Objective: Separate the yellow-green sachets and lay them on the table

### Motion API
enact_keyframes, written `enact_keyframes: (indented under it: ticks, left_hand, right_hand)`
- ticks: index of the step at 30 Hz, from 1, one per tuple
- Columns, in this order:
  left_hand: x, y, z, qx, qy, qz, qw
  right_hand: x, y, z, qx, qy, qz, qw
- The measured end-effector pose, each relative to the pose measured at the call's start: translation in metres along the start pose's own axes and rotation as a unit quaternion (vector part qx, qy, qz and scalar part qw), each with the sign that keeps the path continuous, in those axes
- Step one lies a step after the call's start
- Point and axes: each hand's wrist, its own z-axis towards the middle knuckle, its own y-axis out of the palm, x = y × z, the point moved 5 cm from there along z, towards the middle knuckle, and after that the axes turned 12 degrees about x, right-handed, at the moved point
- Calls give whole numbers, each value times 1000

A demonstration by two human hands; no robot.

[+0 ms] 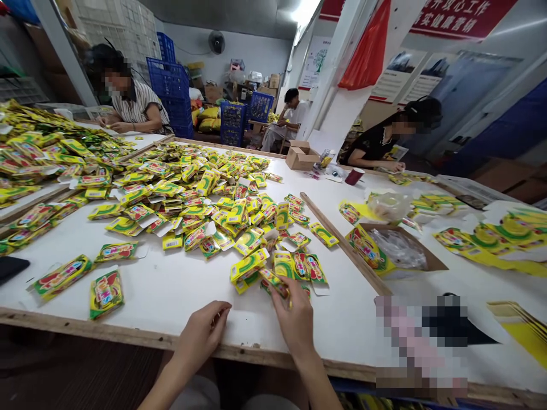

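My right hand (294, 319) rests on the white table (171, 296) near its front edge, fingers pinched on a small yellow-green packet (273, 282) at the near end of a big heap of packets (200, 193). Just left of it, my left hand (203, 333) lies on the table edge with its fingers curled in; what they hold, if anything, is hidden. Loose packets (105, 293) lie apart at the front left.
A wooden strip (342, 245) runs diagonally across the table, right of the heap. Beyond it stands an open cardboard box (397, 250) with plastic bags. Three other people sit at the far sides. Blue crates (171, 91) are stacked at the back.
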Motion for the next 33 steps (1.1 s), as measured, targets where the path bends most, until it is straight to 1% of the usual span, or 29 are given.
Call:
enact_keyframes:
  ticks: [1,2,3,4,5,6,7,8,9,10,12,13,15,19,21,24,27,30,31,33]
  left_hand:
    - [1,1,1,8,-19,-19,1000]
    - [2,3,1,16,-39,-45,998]
    - [5,7,1,19,-57,-79,995]
    - [9,12,1,18,-73,-122,990]
    - [14,17,1,16,-87,-171,981]
    - [19,22,1,19,-99,-223,970]
    - [22,25,1,27,-109,-270,956]
    - [24,28,1,38,-117,-309,943]
    - [24,29,1,48,-125,-337,932]
    - [23,30,1,53,-132,-353,925]
    - [19,31,1,40,-142,-367,919]
    - [17,31,1,30,-146,-369,918]
    - [13,31,1,14,-151,-367,918]
    - [11,32,0,10,-154,-357,921]
    - [13,33,0,8,-153,-353,923]
    - [13,34,1,-4,-143,-341,929]
    - [9,33,2,2,-144,-325,935]
    - [5,34,2,10,-144,-315,938]
    - [5,34,2,9,-140,-315,939]
    - [6,35,2,3,-134,-315,940]
  right_hand:
    - [3,-4,-3,20,66,48,996]
    - [4,-5,-9,28,133,107,985]
    - [4,-2,-17,21,192,171,966]
    - [1,4,-28,-2,238,234,943]
    - [-4,11,-38,-35,268,285,920]
    - [-10,18,-49,-73,283,319,902]
    - [-15,24,-57,-110,286,331,892]
    - [-20,29,-64,-141,280,325,892]
    - [-22,31,-69,-162,268,307,899]
    - [-24,32,-71,-171,253,284,909]
    - [-22,30,-69,-163,228,234,931]
    - [-20,28,-66,-154,220,216,939]
    - [-17,26,-62,-147,210,204,945]
    - [-16,31,-63,-173,204,236,934]
    - [-15,33,-65,-169,206,245,932]
    - [-14,32,-67,-159,194,238,938]
    - [-14,32,-66,-173,167,215,947]
    - [-13,34,-68,-195,155,207,946]
    - [-12,35,-69,-190,158,211,946]
    - [-9,34,-70,-160,168,228,945]
